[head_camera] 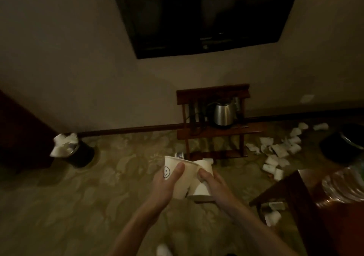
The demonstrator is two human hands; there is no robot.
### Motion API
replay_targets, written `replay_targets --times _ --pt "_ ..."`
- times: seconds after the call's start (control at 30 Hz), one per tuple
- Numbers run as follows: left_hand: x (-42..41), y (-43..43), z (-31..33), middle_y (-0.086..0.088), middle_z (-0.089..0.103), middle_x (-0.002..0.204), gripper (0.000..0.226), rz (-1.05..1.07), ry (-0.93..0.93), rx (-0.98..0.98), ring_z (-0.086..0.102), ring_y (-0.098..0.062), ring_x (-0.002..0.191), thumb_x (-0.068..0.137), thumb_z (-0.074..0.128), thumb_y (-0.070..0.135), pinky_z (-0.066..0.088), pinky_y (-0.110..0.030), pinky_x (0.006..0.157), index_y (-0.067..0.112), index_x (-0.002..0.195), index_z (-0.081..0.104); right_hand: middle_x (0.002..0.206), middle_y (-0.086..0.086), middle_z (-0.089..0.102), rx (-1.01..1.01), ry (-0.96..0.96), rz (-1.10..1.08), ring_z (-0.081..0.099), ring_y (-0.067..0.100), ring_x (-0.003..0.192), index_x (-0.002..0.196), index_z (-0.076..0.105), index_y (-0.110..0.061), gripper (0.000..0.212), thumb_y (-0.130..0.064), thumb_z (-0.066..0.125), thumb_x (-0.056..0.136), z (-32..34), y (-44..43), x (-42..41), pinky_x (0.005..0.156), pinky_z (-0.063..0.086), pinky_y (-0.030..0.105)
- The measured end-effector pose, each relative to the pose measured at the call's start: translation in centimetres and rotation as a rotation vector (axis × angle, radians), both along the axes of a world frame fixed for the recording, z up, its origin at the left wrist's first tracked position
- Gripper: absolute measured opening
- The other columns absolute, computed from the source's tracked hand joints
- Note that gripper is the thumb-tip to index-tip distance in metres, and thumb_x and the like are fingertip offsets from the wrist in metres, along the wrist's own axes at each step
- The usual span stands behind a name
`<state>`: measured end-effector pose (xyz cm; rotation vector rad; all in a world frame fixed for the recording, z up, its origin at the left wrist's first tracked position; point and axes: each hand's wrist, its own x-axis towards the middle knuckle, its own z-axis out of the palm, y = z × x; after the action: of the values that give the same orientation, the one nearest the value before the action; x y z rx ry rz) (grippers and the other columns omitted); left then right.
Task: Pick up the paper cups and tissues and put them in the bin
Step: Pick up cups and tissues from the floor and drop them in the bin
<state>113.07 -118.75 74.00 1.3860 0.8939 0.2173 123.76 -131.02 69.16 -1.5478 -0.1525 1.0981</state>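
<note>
Now: two cups in hand, bin off to the left

Right, both hands are busy at mid-frame. The left hand [167,184] has its fingers wrapped round the smiley cup [171,170], which is held mouth up and away from the person. The right hand [215,182] is curled around a second cup [201,189], and the two cups press together side by side. I cannot tell if one is going into the other.

What matters is where the bin [83,155] is. It stands on the carpet [59,206] by the wall, well to the left of both hands and further away, with white tissues [63,143] already bulging over its rim. The left hand looks nearer to it, so I would expect a turn leftward and a reach across.

Loose tissues on the floor [279,153] lie the other way, scattered to the right, well apart from the bin.
</note>
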Motion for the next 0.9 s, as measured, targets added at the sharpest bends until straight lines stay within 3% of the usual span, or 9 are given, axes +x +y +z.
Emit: replay_targets --times 0.17,0.33,0.47,0.6,0.67,0.77,0.9 --pt "9.1 4.3 -1.5 -0.01 0.075 0.099 0.051 -0.173 0.011 -0.063 0.073 -0.026 0.089 0.08 0.059 0.055 0.06 -0.039 0.074 0.015 0.109 0.069 0.111 0.004 0.066 -0.005 -0.02 -0.154 0.067 0.019 0.095 0.128 0.052 -0.027 0.039 -0.049 0.051 0.095 -1.3 2.5 7.0 0.068 0.056 0.028" --pt "19.2 7.4 -3.2 -0.009 0.076 0.098 0.05 -0.344 0.036 -0.181 0.074 -0.026 0.09 0.083 0.057 0.055 0.058 -0.038 0.072 0.016 0.112 0.069 0.11 0.007 0.068 -0.079 -0.021 -0.395 0.069 0.024 0.095 0.127 0.055 -0.02 0.041 -0.045 0.054 0.095 -1.8 4.9 14.5 0.075 0.059 0.038" --pt "28.2 8.0 -3.0 -0.005 0.077 0.095 0.049 -0.611 0.034 -0.199 0.075 -0.021 0.086 0.085 0.056 0.052 0.058 -0.031 0.066 0.015 0.113 0.068 0.111 -0.001 0.064 -0.113 -0.029 -0.629 0.064 0.013 0.095 0.125 0.05 -0.022 0.034 -0.041 0.053 0.097 -1.0 4.3 19.7 0.063 0.05 0.019" --pt "35.6 6.3 -3.1 -0.009 0.075 0.107 0.061 -0.865 0.069 -0.24 0.073 -0.026 0.097 0.08 0.055 0.062 0.059 -0.04 0.079 0.018 0.121 0.066 0.113 0.0 0.068 -0.152 0.001 -0.827 0.066 0.018 0.101 0.132 0.054 -0.02 0.058 -0.055 0.059 0.087 -1.1 2.0 24.1 0.091 0.054 0.041" --pt "39.4 5.1 -3.9 -0.011 0.073 0.111 0.066 -0.943 0.104 -0.253 0.071 -0.028 0.099 0.079 0.055 0.068 0.058 -0.036 0.074 0.02 0.124 0.065 0.114 0.0 0.067 -0.143 0.022 -0.91 0.066 0.018 0.1 0.133 0.052 -0.021 0.064 -0.06 0.059 0.082 -1.5 0.5 26.5 0.085 0.055 0.039" --pt "45.4 2.7 -5.3 -0.01 0.073 0.113 0.071 -1.026 0.146 -0.247 0.071 -0.028 0.099 0.077 0.054 0.074 0.055 -0.032 0.067 0.024 0.127 0.063 0.109 -0.001 0.062 -0.135 0.069 -1.029 0.064 0.015 0.093 0.131 0.044 -0.021 0.044 -0.047 0.053 0.096 -2.6 -1.6 30.3 0.06 0.05 0.023" --pt "52.1 -1.4 -6.6 -0.004 0.075 0.109 0.064 -1.063 0.194 -0.209 0.073 -0.023 0.099 0.082 0.051 0.068 0.058 -0.036 0.075 0.025 0.128 0.06 0.111 0.006 0.067 -0.071 0.074 -1.118 0.069 0.021 0.094 0.13 0.049 -0.02 0.045 -0.047 0.056 0.095 -3.9 -4.3 35.9 0.056 0.054 0.024"
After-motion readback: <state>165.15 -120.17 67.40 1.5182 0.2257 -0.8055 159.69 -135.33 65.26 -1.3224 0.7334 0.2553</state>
